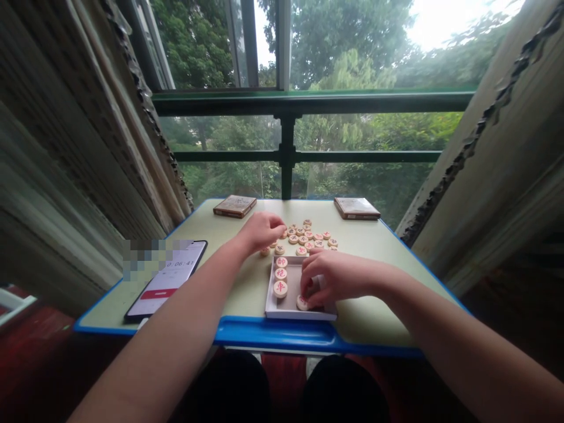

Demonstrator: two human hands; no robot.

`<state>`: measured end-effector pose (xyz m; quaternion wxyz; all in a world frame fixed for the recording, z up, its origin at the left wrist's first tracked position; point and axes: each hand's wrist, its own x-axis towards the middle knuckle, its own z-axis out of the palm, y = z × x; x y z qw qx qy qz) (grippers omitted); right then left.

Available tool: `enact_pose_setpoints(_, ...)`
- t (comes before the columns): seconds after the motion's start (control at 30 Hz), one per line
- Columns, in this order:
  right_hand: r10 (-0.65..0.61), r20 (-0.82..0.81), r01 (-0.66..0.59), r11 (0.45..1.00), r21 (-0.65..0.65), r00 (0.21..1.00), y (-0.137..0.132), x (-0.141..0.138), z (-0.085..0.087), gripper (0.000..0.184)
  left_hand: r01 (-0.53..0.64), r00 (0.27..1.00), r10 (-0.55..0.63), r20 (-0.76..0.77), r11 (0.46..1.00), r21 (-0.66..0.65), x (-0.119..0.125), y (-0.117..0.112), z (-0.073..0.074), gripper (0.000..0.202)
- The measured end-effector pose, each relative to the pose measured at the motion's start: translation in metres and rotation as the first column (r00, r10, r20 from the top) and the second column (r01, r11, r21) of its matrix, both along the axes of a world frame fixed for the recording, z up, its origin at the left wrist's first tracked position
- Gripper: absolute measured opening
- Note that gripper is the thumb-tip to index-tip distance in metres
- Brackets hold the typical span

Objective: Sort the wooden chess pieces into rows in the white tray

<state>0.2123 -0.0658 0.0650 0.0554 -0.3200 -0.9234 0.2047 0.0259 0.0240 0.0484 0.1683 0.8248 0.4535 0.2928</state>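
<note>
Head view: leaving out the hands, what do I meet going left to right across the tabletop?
Phone → left flat brown box → column of three red-marked discs in the white tray → right flat brown box.

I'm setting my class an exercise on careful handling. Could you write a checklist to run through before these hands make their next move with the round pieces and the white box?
1. White box resting on the table: ok.
2. Three red-marked pieces lined up along the box's left side: ok.
3. Right hand clear of the box: not ok; its fingertips are at a piece near the front wall.
4. Left hand gripping a piece: cannot tell; its fingertips are among the loose pieces.
5. All pieces boxed: not ok; many loose pieces lie beyond the box.
6. Phone apart from the box: ok.
</note>
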Motion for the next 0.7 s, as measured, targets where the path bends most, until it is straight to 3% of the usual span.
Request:
enact_pose_setpoints(0.17, 0.040, -0.016, -0.040, 0.999, 0.009, 0.999, -0.002, -0.002, 0.001, 0.016, -0.049, 0.999, 0.051, -0.004, 0.972, 0.231, 0.000, -0.002, 0.000, 0.025)
enact_pose_setpoints(0.33, 0.053, 0.013, -0.053, 0.998, 0.026, 0.999, -0.002, -0.001, 0.000, 0.012, -0.010, 0.999, 0.016, -0.039, 0.990, 0.144, -0.002, -0.001, 0.002, 0.024)
enact_pose_setpoints(0.5, 0.101, -0.042, -0.097, 0.993, 0.070, 0.994, -0.003, -0.006, -0.006, 0.008, 0.001, 0.996, 0.012, -0.087, 0.989, 0.149, -0.002, 0.000, 0.001, 0.025)
enact_pose_setpoints(0.7, 0.116, -0.101, -0.102, 0.986, 0.136, 0.988, -0.005, -0.012, -0.010, 0.006, 0.048, 0.998, -0.044, 0.054, 0.996, -0.080, 0.003, -0.003, 0.001, 0.021)
